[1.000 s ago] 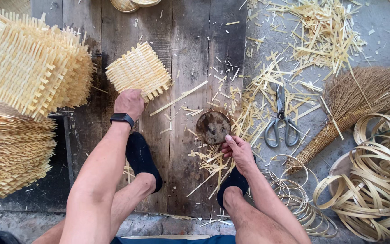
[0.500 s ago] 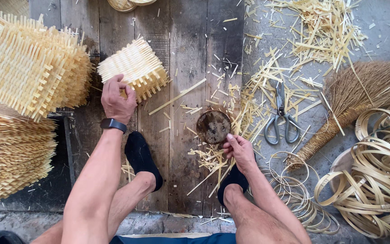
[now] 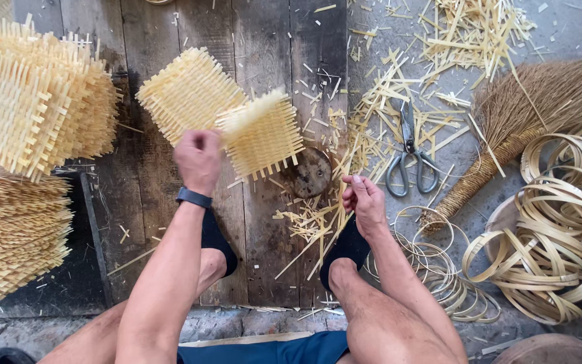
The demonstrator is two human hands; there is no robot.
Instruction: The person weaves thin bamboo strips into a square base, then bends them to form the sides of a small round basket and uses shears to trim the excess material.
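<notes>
Head view, looking down past both knees onto dark wooden planks (image 3: pixel 264 61).

Left hand (image 3: pixel 199 160), centre-left of the frame, wrist wearing a black band (image 3: pixel 193 197): fingers closed into a fist around the edge of a small woven square mat (image 3: pixel 261 133) of pale yellow strips. The mat is lifted clear of the planks and tilted, its free edge pointing to the upper right. A second woven mat (image 3: pixel 186 91) lies flat on the planks just above and left of the hand; the held mat overlaps its lower right corner as seen from above.

Right hand (image 3: pixel 365 201), centre of the frame: fingertips pressed together, pinching the upper ends of a thin bundle of loose strips (image 3: pixel 325 226) that trails down and left toward the right foot. A round dark block (image 3: pixel 311 172) sits on the planks between the two hands, partly hidden by the held mat.

Surroundings:
- Upper left and left edge: tall stacks of finished woven mats (image 3: pixel 35 101).
- Right of centre: scissors (image 3: pixel 409 158) lying on the grey floor among strip offcuts (image 3: pixel 466 27).
- Upper right: a straw hand broom (image 3: pixel 540 111), handle pointing to lower left.
- Right edge: coiled bamboo hoops (image 3: pixel 560 229); thinner rings (image 3: pixel 439 276) lie nearer the right leg.
</notes>
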